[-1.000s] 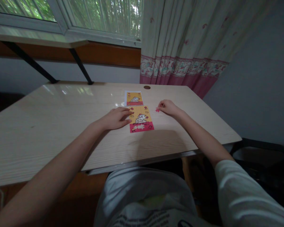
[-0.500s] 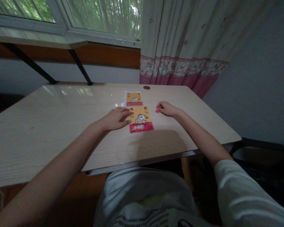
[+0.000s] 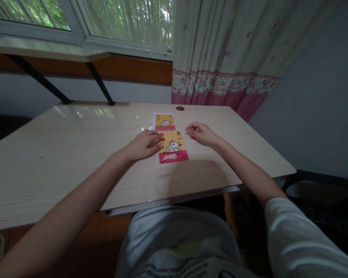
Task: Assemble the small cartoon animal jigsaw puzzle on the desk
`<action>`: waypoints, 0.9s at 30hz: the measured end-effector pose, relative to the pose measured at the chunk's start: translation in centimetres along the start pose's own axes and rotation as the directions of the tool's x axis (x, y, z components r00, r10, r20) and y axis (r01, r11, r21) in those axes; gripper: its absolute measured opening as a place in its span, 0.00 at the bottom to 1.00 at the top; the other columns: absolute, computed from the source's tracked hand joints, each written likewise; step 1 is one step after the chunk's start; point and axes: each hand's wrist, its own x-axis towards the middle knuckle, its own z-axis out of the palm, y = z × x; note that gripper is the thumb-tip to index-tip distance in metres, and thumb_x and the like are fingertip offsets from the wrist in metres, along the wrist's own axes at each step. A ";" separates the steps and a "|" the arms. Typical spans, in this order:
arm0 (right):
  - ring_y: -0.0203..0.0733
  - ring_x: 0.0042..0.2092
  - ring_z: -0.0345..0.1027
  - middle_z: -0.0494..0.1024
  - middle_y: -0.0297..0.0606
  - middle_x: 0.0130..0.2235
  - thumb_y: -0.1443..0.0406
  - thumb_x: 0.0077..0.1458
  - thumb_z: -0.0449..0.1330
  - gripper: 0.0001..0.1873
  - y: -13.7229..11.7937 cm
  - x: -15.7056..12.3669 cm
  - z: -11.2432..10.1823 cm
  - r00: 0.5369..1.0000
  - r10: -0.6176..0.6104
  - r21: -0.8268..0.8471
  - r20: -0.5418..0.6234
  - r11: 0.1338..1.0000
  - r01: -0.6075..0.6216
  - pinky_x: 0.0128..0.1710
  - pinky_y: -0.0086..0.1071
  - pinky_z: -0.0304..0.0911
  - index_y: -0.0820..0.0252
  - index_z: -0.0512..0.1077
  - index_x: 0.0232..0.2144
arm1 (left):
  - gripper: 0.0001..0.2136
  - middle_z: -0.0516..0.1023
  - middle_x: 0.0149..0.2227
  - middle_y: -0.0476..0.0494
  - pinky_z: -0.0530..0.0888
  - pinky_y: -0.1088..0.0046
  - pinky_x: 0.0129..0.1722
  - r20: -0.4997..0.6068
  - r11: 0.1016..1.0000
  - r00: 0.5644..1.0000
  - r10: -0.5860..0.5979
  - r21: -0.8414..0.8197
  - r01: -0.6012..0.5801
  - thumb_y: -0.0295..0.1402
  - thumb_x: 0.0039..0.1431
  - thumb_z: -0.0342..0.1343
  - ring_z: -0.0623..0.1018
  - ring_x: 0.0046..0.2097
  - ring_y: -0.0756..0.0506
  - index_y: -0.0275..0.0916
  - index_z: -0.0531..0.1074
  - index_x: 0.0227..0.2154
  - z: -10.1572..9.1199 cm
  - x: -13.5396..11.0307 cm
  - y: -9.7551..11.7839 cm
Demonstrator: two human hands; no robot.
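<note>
A jigsaw puzzle (image 3: 178, 145) with a white cartoon animal on yellow above a pink band lies flat on the table. A pale gap shows in its pink band. My left hand (image 3: 143, 145) rests at the puzzle's left edge, fingers apart, with the fingertips over it. To the right of the puzzle, my right hand (image 3: 203, 134) is pinched on what looks like a small pink puzzle piece (image 3: 188, 130), mostly hidden by the fingers. Another bit of pink (image 3: 192, 138) shows on the table under that hand. Behind the puzzle lies a matching picture card (image 3: 165, 122).
The light wood table (image 3: 75, 166) has a round brown cable cap (image 3: 180, 108) near its back edge. Black shelf brackets (image 3: 101, 85) stand at the back left. A curtain (image 3: 214, 83) hangs behind the table, and a dark chair (image 3: 321, 181) is at the right.
My right hand has shifted slightly left towards the puzzle, its fingertips lifting off the spot where the pink pieces lay. The left hand stays nearly still on the puzzle's edge.
</note>
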 end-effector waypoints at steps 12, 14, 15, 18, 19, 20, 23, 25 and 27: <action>0.34 0.28 0.69 0.76 0.32 0.26 0.53 0.42 0.69 0.19 -4.7 -1.7 4.0 0.999 0.040 0.422 0.003 0.906 -0.037 0.29 0.29 0.64 0.60 0.70 0.29 | 0.12 0.80 0.34 0.42 0.71 0.62 0.44 -0.147 0.902 0.984 -0.103 -0.432 0.030 0.41 0.57 0.54 0.76 0.39 0.43 0.38 0.77 0.30 0.7 0.5 4.4; 0.33 0.28 0.69 0.75 0.32 0.26 0.54 0.42 0.69 0.19 -4.7 -1.8 4.4 0.999 0.033 0.421 -0.004 0.907 -0.028 0.29 0.28 0.64 0.60 0.70 0.28 | 0.11 0.79 0.31 0.44 0.71 0.63 0.43 -0.169 0.887 0.977 -0.131 -0.460 0.039 0.41 0.56 0.55 0.75 0.37 0.44 0.38 0.76 0.27 1.0 0.5 4.4; 0.33 0.28 0.68 0.75 0.32 0.26 0.54 0.42 0.69 0.19 -4.7 -1.8 4.5 1.000 0.028 0.420 -0.007 0.907 -0.023 0.29 0.28 0.64 0.60 0.70 0.28 | 0.11 0.78 0.30 0.44 0.71 0.64 0.43 -0.181 0.882 0.974 -0.137 -0.470 0.036 0.40 0.55 0.56 0.75 0.37 0.44 0.39 0.75 0.26 1.1 0.6 4.4; 0.33 0.28 0.68 0.75 0.32 0.26 0.54 0.43 0.69 0.18 -4.5 -1.9 4.7 1.000 0.014 0.419 -0.003 0.908 -0.011 0.29 0.28 0.64 0.60 0.71 0.29 | 0.09 0.78 0.30 0.46 0.70 0.66 0.42 -0.212 0.869 0.965 -0.157 -0.494 0.033 0.39 0.54 0.57 0.74 0.37 0.45 0.39 0.75 0.26 1.1 0.6 4.3; 0.33 0.28 0.68 0.75 0.32 0.26 0.54 0.44 0.69 0.18 -4.4 -1.8 4.7 1.000 0.007 0.416 0.000 0.909 -0.007 0.29 0.28 0.64 0.60 0.71 0.29 | 0.08 0.78 0.30 0.46 0.70 0.66 0.41 -0.218 0.864 0.961 -0.170 -0.502 0.039 0.38 0.53 0.57 0.74 0.36 0.46 0.39 0.75 0.26 1.1 0.7 4.3; 0.33 0.29 0.68 0.75 0.32 0.26 0.53 0.45 0.68 0.18 -4.3 -1.8 4.7 1.000 -0.002 0.408 0.005 0.913 0.000 0.29 0.29 0.65 0.60 0.71 0.29 | 0.08 0.78 0.30 0.46 0.70 0.67 0.41 -0.219 0.857 0.958 -0.187 -0.512 0.050 0.37 0.52 0.57 0.74 0.35 0.46 0.39 0.76 0.26 1.1 0.7 4.2; 0.35 0.30 0.69 0.77 0.35 0.29 0.53 0.48 0.66 0.16 -4.2 -1.8 4.6 0.999 -0.050 0.341 -0.020 0.938 0.054 0.32 0.31 0.65 0.60 0.73 0.31 | 0.07 0.78 0.30 0.47 0.70 0.69 0.36 -0.226 0.812 0.935 -0.274 -0.575 0.099 0.37 0.50 0.58 0.73 0.32 0.47 0.38 0.76 0.25 1.3 0.7 4.0; 0.37 0.33 0.70 0.79 0.37 0.33 0.54 0.51 0.64 0.15 -4.3 -1.9 4.2 0.991 -0.111 0.234 -0.079 0.964 0.127 0.36 0.33 0.66 0.59 0.75 0.33 | 0.08 0.77 0.28 0.47 0.68 0.70 0.33 -0.209 0.750 0.914 -0.347 -0.647 0.136 0.37 0.48 0.59 0.71 0.30 0.48 0.38 0.75 0.24 1.5 0.8 3.8; 0.39 0.36 0.71 0.80 0.38 0.35 0.55 0.54 0.63 0.12 -4.4 -2.1 3.8 0.970 -0.197 0.075 -0.141 0.975 0.209 0.40 0.35 0.65 0.58 0.77 0.34 | 0.08 0.76 0.26 0.47 0.67 0.71 0.30 -0.175 0.677 0.899 -0.402 -0.718 0.163 0.38 0.47 0.60 0.70 0.28 0.49 0.38 0.75 0.23 1.8 0.8 3.6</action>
